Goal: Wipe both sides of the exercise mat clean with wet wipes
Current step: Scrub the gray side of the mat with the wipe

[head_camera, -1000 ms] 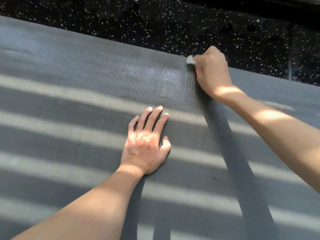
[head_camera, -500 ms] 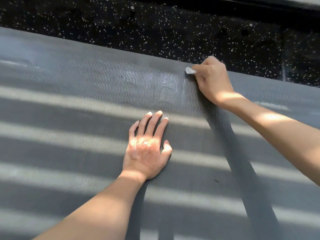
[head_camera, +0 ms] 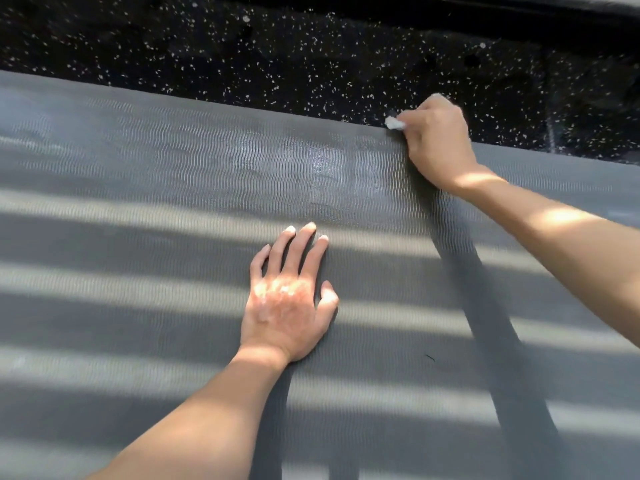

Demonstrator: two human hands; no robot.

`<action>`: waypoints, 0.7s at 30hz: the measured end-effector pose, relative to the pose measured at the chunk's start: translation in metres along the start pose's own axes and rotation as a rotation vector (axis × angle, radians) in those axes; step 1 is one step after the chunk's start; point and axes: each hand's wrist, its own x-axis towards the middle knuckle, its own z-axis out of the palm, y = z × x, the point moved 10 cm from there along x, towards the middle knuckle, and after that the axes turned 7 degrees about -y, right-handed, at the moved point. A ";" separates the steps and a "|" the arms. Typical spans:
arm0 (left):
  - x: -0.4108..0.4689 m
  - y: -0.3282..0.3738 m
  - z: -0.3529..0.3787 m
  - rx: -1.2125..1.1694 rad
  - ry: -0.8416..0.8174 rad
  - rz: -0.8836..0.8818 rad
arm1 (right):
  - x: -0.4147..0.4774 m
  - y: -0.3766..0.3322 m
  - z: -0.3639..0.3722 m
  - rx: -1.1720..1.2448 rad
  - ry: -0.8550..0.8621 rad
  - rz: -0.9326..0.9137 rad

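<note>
Exercise mat (head_camera: 131, 313): lay flat, its ribbed surface open across the left half and along the near edge.
Obstacle, mid-surface: left hand (head_camera: 289, 306) rested palm down with fingers spread, forearm crossing the near edge.
Obstacle, far edge toward the right: right hand (head_camera: 440, 140) gripped a wet wipe (head_camera: 394, 123), forearm slanting over the right side.
Passage: an open lane ran between the two hands.
Speckled floor (head_camera: 242, 60) beyond the far edge was open up to a dark ledge (head_camera: 502, 15).

I'm looking down at a black floor (head_camera: 311, 57) flecked with white specks, a grey exercise mat (head_camera: 138, 306) lying flat on it and filling most of my view, wavy ribbing facing up, sunlight bands crossing it, a glossy patch showing near its far edge
</note>
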 end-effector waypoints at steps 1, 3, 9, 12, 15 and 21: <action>0.000 0.000 0.000 0.001 0.000 0.003 | -0.001 0.002 0.000 0.000 -0.001 0.005; -0.001 0.000 0.001 -0.002 -0.006 0.002 | -0.024 -0.001 0.003 -0.006 -0.020 0.003; 0.001 -0.002 0.002 0.010 -0.017 -0.012 | -0.089 -0.012 0.007 0.106 -0.086 -0.112; -0.001 -0.001 0.003 0.010 -0.019 -0.009 | -0.033 0.007 0.002 0.046 -0.029 -0.003; -0.001 0.000 0.002 0.017 -0.004 -0.004 | -0.014 0.008 -0.005 0.025 0.020 0.011; -0.001 0.000 0.002 0.021 -0.006 -0.010 | -0.124 -0.027 0.010 0.073 -0.120 -0.086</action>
